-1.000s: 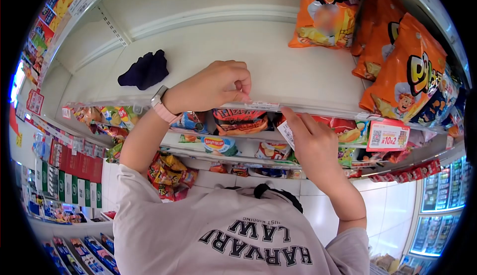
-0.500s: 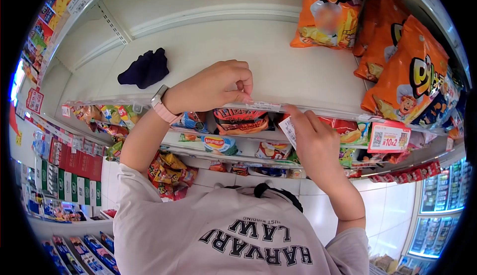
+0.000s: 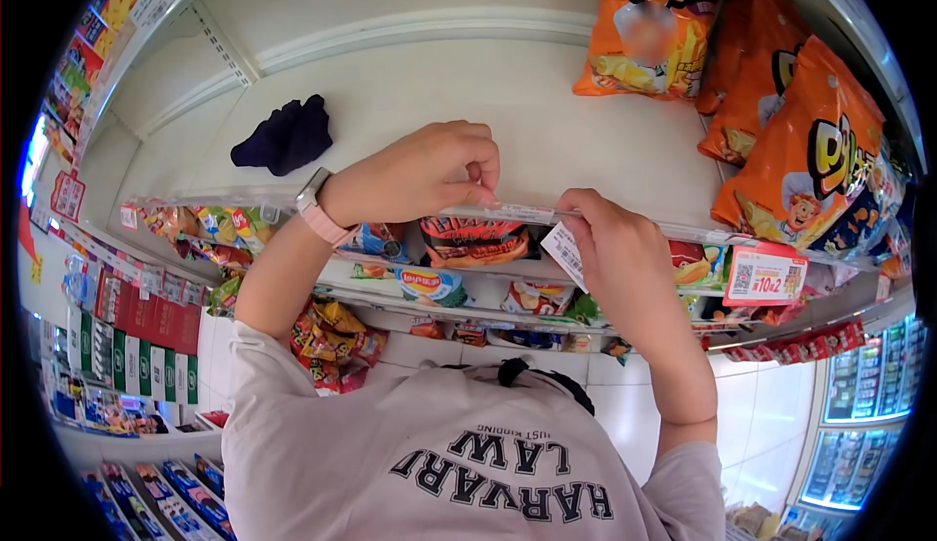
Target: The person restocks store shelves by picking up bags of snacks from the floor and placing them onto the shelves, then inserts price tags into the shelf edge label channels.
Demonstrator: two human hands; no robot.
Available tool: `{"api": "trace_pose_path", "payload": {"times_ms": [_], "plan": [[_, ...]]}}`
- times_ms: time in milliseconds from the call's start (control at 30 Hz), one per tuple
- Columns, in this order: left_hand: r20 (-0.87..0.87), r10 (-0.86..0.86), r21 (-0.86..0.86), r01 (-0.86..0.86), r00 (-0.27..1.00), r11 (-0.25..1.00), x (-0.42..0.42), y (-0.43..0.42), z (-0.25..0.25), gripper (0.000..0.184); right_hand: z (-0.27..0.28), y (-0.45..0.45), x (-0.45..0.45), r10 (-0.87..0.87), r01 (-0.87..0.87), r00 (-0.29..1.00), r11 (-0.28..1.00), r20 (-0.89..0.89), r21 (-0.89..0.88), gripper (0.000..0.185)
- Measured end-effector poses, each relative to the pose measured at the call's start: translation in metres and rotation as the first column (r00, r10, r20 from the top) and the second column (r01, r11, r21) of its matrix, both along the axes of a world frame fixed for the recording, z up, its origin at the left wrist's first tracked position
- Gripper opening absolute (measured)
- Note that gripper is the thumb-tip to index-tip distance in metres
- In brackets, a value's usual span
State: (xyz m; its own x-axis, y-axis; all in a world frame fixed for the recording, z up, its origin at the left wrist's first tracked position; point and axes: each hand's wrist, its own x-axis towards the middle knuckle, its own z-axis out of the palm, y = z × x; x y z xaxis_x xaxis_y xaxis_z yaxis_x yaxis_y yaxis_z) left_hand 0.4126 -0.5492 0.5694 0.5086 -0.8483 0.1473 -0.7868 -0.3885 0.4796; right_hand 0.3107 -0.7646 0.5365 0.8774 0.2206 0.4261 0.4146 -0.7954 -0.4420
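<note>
My left hand, with a watch on a pink band at the wrist, is at the shelf's front edge. Its curled fingers and thumb pinch the top of the clear price-tag strip. Just right of that thumb, a white price label sits in the strip. My right hand is closed, with a loose white price tag hanging from it below the strip. The index finger and thumb of this hand touch the strip beside the label; the other fingers curl out of sight.
A dark crumpled cloth lies on the white shelf. Orange snack bags stand at right. A red promotion sign hangs from the edge. Lower shelves hold chip bags; boxed goods stand at left.
My right hand has shifted slightly up, its index finger now bent over the strip's edge, the loose tag moving with it. My left thumb has slid slightly right along the strip.
</note>
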Motion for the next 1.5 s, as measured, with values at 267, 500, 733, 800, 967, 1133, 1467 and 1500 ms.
{"api": "trace_pose_path", "payload": {"times_ms": [267,500,733,800,967,1133,1467,1500], "plan": [[-0.017,-0.026,-0.004,0.026,1.0,1.0,0.005,-0.001,0.0,0.018,0.027,-0.033,0.04,0.163,-0.17,0.985,0.97,-0.057,-0.171,0.006],[-0.078,-0.024,-0.055,0.019,0.997,0.998,0.007,0.001,-0.003,0.018,0.06,-0.019,0.052,0.099,-0.022,0.991,0.803,0.096,-0.595,0.008],[-0.068,-0.051,-0.083,0.045,0.996,0.996,0.008,0.0,-0.005,0.018,0.051,-0.022,0.036,0.234,-0.214,0.972,0.859,-0.015,-0.464,0.012],[-0.093,-0.051,-0.093,0.042,0.994,0.995,0.009,0.002,-0.007,0.017,0.052,-0.022,0.032,0.2,-0.23,0.973,0.891,-0.118,-0.392,0.016],[-0.077,-0.043,-0.074,0.037,0.996,0.997,0.008,0.002,-0.006,0.017,0.051,-0.025,0.031,0.2,-0.243,0.964,0.929,-0.174,-0.28,0.023],[-0.078,-0.043,-0.064,0.038,0.996,0.997,0.006,0.001,-0.004,0.017,0.056,-0.029,0.045,0.212,-0.179,0.976,0.921,0.059,-0.345,0.025],[-0.029,-0.045,-0.106,0.042,0.999,0.993,0.005,0.003,-0.008,0.017,0.039,-0.036,0.054,0.375,-0.42,0.899,0.884,-0.226,-0.204,0.021],[-0.018,-0.054,-0.111,0.051,0.998,0.993,0.005,0.003,-0.008,0.017,0.041,-0.038,0.054,0.381,-0.431,0.889,0.884,-0.254,-0.182,0.019]]}}
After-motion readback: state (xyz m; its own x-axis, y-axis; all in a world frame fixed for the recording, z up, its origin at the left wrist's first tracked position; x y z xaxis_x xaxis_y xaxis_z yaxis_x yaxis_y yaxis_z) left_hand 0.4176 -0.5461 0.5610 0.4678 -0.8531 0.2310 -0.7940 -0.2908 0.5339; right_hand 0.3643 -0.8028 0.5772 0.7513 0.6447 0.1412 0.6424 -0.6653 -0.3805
